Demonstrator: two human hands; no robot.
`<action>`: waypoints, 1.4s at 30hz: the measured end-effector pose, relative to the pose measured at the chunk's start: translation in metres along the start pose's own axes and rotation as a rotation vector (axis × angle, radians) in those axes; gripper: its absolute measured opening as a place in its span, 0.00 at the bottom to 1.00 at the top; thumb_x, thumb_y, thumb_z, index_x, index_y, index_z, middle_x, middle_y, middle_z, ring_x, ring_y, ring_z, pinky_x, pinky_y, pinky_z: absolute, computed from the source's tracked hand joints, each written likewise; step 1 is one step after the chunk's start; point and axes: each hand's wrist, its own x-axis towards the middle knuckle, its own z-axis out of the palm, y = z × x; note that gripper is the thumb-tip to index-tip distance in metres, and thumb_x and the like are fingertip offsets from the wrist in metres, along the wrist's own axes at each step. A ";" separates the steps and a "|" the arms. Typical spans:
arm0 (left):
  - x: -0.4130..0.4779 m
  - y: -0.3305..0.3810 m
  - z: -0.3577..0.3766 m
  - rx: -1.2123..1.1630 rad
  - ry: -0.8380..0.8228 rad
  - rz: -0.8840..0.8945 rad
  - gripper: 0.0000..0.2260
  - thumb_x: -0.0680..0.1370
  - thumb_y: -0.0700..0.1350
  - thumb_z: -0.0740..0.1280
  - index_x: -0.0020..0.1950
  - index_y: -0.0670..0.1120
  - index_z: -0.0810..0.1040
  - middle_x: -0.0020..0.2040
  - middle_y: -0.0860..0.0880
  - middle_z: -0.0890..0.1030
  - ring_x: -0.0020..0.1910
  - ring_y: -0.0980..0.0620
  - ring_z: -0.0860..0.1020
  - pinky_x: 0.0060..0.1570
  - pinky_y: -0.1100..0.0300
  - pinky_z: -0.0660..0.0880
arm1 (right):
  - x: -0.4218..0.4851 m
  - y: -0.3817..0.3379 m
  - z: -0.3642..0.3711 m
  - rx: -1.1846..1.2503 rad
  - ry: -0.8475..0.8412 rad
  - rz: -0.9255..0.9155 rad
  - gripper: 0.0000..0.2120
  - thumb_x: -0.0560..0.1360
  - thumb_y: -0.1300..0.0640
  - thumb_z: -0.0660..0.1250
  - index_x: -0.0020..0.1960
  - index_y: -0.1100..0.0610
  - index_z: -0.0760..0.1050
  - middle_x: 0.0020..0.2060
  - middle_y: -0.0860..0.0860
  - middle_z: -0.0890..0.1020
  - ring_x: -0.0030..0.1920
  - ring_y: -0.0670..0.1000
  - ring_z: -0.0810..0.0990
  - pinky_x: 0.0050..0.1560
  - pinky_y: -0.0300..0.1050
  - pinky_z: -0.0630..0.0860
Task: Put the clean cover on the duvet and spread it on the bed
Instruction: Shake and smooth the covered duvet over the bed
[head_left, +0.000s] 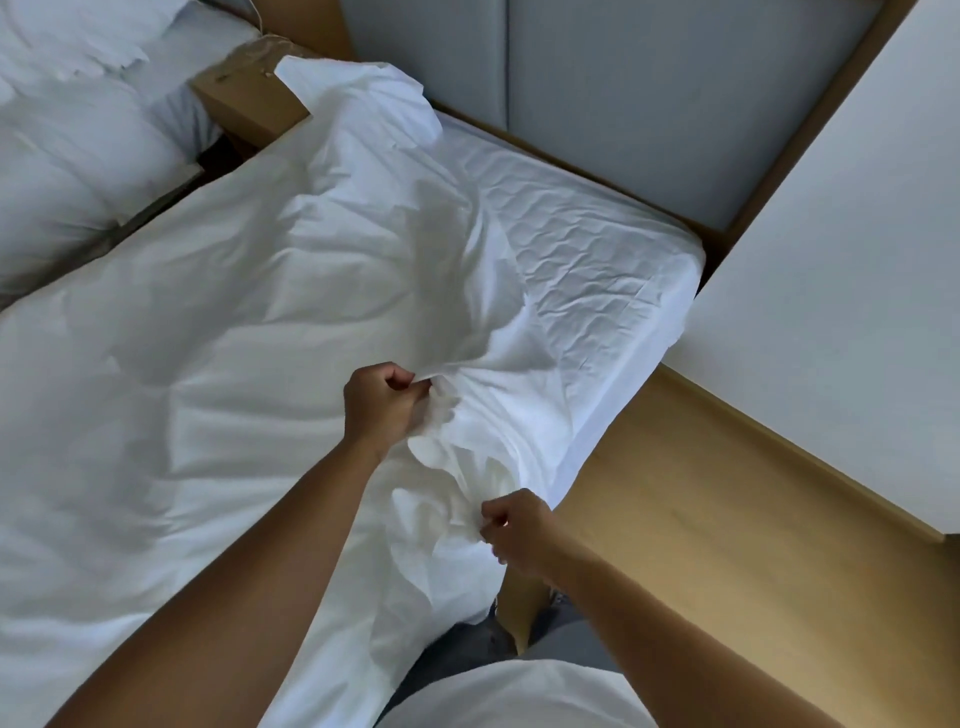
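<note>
so off to the far left of both grips there's the other bed (62, 156) with its pillows, and a wooden nightstand (249, 98) in the gap between the two beds. One corner of the white cover (208, 338) has flopped up against that nightstand.

The bulk of the cover lies left of the grips and runs on out of frame that way, so I'd say its long axis goes along the bed (597, 249), not across it. Honestly can't tell where cover ends and duvet starts, it's all the same white.

The left hand (382, 410) is the farther grip, fingers curled in and pinching a fold of the cover's edge. The right hand (522, 530) is nearer the body, just beside the bed's side edge, also pinched shut on the fabric. The stretch between the two grips is bunched up and slack.

Beyond and to the right of the grips the bed is bare, just wrinkled sheet up to the grey headboard panels. Right of the right hand it's wooden floor (701, 545).

My guess: next move is dragging this edge toward that bare patch. The left hand is nearer to it, so it probably leads
</note>
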 end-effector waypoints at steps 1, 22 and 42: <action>0.000 -0.002 -0.001 0.005 -0.023 0.002 0.11 0.70 0.46 0.80 0.34 0.43 0.81 0.28 0.54 0.78 0.29 0.55 0.74 0.36 0.61 0.70 | -0.002 0.003 0.003 -0.244 -0.026 -0.036 0.14 0.70 0.69 0.57 0.28 0.57 0.67 0.29 0.48 0.70 0.31 0.49 0.69 0.31 0.31 0.66; 0.013 -0.023 -0.032 0.114 -0.413 0.273 0.09 0.73 0.49 0.77 0.36 0.49 0.82 0.33 0.56 0.81 0.34 0.58 0.79 0.37 0.65 0.73 | 0.060 -0.109 0.010 0.676 0.290 -0.052 0.17 0.75 0.68 0.61 0.35 0.49 0.71 0.30 0.49 0.71 0.29 0.52 0.70 0.30 0.43 0.71; 0.033 -0.034 -0.077 -0.156 -0.592 0.115 0.08 0.76 0.35 0.70 0.48 0.47 0.85 0.43 0.49 0.86 0.42 0.52 0.84 0.44 0.57 0.82 | 0.064 -0.117 0.042 0.554 0.523 0.016 0.13 0.83 0.49 0.57 0.55 0.47 0.80 0.46 0.43 0.84 0.47 0.45 0.81 0.39 0.36 0.74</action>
